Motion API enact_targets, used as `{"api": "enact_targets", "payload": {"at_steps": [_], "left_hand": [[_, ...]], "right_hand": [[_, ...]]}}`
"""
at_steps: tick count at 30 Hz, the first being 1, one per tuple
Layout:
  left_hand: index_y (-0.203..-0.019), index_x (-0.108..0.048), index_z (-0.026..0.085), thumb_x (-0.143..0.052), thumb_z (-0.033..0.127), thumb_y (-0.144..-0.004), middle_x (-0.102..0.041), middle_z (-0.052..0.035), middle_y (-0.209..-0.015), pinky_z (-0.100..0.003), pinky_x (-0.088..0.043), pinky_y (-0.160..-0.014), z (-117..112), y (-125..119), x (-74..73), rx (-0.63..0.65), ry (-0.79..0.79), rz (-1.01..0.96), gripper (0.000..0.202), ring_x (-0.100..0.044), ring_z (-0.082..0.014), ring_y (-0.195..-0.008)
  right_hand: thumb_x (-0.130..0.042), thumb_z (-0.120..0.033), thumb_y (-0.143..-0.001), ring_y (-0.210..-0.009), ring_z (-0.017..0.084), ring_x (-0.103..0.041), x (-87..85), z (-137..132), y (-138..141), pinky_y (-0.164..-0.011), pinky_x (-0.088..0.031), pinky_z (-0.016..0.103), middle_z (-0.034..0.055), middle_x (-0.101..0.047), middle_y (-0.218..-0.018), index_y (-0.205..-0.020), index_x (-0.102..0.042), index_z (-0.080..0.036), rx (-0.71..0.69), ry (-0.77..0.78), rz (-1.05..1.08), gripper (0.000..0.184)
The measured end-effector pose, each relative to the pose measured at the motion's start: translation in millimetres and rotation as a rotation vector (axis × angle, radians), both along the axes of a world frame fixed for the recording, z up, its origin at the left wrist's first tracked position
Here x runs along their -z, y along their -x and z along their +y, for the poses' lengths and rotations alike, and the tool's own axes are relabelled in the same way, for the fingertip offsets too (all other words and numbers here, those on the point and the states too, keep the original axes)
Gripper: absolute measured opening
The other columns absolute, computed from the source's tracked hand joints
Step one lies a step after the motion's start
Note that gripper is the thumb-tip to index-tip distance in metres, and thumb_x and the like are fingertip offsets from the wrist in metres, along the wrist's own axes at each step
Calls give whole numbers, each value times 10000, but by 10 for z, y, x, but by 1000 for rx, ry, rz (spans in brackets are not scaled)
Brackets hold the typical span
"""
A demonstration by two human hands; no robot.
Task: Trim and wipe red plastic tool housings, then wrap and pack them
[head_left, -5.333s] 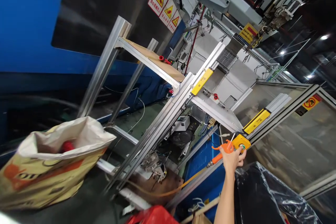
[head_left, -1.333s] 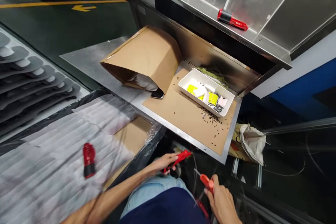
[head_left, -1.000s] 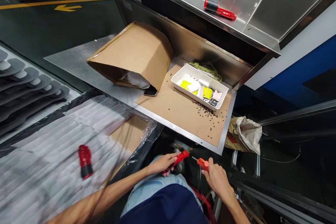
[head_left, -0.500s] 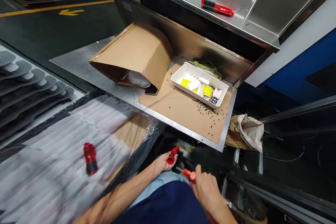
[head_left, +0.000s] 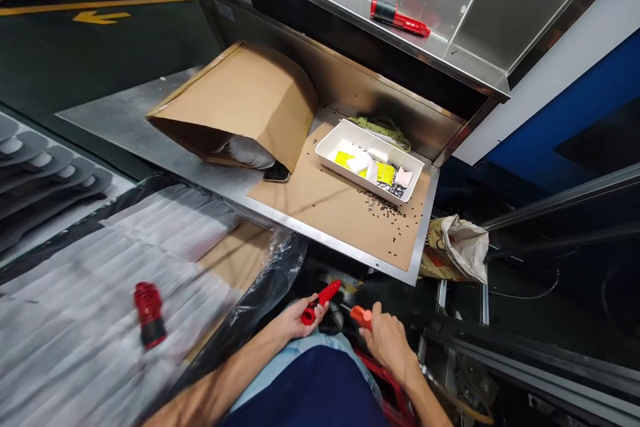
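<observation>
RED PART [head_left: 326, 295] IN L HAND [head_left: 296, 320], ORANGE TOOL [head_left: 361, 317] IN R HAND [head_left: 387, 337]

Our L hand is clamped round the red part, held in front of our lap w/ its open end toward us. Our R hand is closed round the orange tool; its thin tip points at the part, near but apart.

To our L, a 2nd red part [head_left: 150, 313] w/ black band lies on white wrap [head_left: 90, 333]. Ahead is the metal table [head_left: 125, 127] w/ a brown board [head_left: 295, 197]. On the board: white tray [head_left: 357, 178] holding yellow & white packets, plus black bits [head_left: 387, 208] spilled alongside. A phone [head_left: 277, 173] lies at the mouth of the brown bag [head_left: 235, 90]. An open sack [head_left: 450, 250] stands R of the table.

Beyond, a 3rd red part [head_left: 399, 17] lies on the metal ledge [head_left: 475, 70].
</observation>
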State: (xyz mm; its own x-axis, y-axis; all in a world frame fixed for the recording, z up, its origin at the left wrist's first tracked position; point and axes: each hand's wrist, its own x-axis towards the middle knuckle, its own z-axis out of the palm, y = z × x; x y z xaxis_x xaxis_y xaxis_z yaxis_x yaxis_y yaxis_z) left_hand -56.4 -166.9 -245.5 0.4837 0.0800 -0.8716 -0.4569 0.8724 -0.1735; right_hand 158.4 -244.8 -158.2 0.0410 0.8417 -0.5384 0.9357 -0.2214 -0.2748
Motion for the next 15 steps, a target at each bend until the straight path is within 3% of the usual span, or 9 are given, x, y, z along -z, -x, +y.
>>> {"api": "enact_targets", "payload": {"at_steps": [4, 7, 10, 15], "left_hand": [[-1182, -527, 42, -402, 282, -1006, -569, -37, -638, -124, -452, -373, -11, 3, -197, 103, -90, 51, 323, -513, -73, -397], [-1360, -457, 145, -428, 325, -999, -610, -22, -640, -123, -412, -351, -100, 58, -396, 146, -271, 102, 404, -535, -90, -411], [-1463, -370, 267, -598, 395, -917, -659, -7, -695, -120, -383, -352, -256, 170, -633, 178, -527, 124, 605, -575, -107, -468], [-1492, -358, 250, -758, 637, -684, -689, -15, -768, -142, -437, -406, -488, 324, -965, 228, -787, 145, 981, -590, -112, -542]], "right_hand": [[-653, -269, -804, -890, 281, -704, 341, -70, -114, -752, -465, 317, 86, -731, -908, -1007, -640, -190, 127, -84, 109, 218], [-609, -247, -799, -824, 242, -702, 642, -137, -333, -703, -457, 283, 38, -722, -853, -907, -665, -218, 320, -209, 167, 125], [-592, -328, -789, -737, 219, -690, 948, -206, -533, -675, -477, 276, 21, -717, -801, -939, -671, -211, 527, -367, 257, 206], [-510, -521, -810, -928, 248, -680, 1473, -85, -554, -798, -522, 336, 121, -699, -1056, -1193, -545, -136, 806, -646, 383, 544]]}}
